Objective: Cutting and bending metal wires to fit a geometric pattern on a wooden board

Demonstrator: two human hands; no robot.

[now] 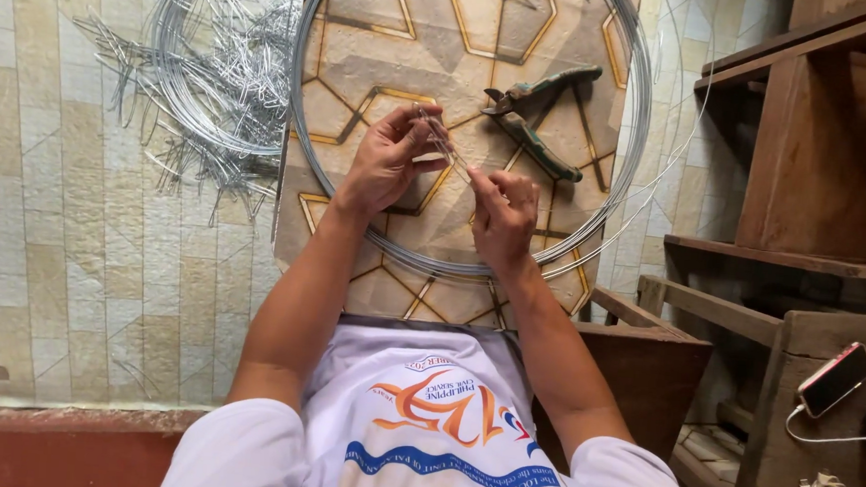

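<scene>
Both hands raised over the patterned board (416, 32), working one short piece of wire (446, 146). Left hand (388, 161): fingertips pinched on the upper end of the piece. Right hand (503, 213): thumb and forefinger pinched on the lower end. Neither hand is slack; the remaining fingers are curled in loosely.

Risks, as I judge them:
- The piece is thin and held only at its tips. A slip at either pinch would likely drop it onto the board, inside the large wire coil (462, 265), where it would be hard to pick out against the other grey strands.
- The cut ends look sharp; pressing or bending with fingertips this close to them could prick a finger.
- Uneven force between the two pinches could kink the piece off-centre.

The wire piece: bare, silvery, very thin, running on a slant from upper left to lower right between the two hands. It looks roughly straight, though it is too fine to tell whether a bend has been started.

Nearby: green-handled pliers (536, 114) lying on the board beyond the hands, untouched. A heap of cut wire pieces (212, 90) with a smaller coil lies to the left on the tiled floor (72, 252).
</scene>
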